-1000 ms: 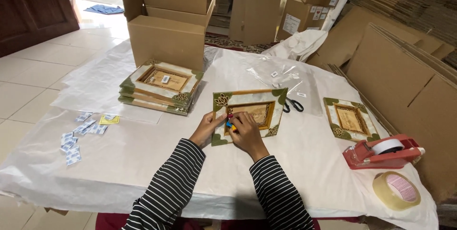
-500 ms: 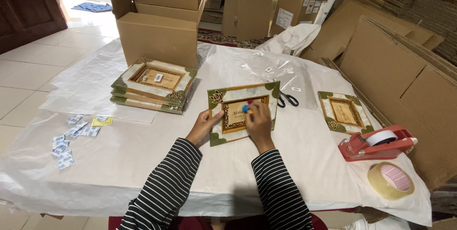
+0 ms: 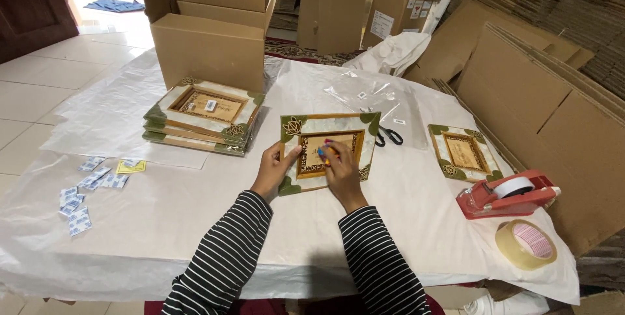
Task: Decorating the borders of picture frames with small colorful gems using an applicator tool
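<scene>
Your left hand [image 3: 272,170] steadies the left edge of the decorated frame [image 3: 325,151] lying flat just right of the frame stack [image 3: 203,117], fingers spread and grasping nothing, while your right hand [image 3: 340,170] pinches a small coloured item [image 3: 323,151] over its centre panel, which seems to need careful placement.

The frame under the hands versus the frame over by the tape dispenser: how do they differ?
The frame under the hands is larger in view and touched by both the left hand and right hand; the frame by the tape dispenser looks smaller and lies untouched, alone. Both lie flat, with pale borders, green corners and brown centres.
</scene>
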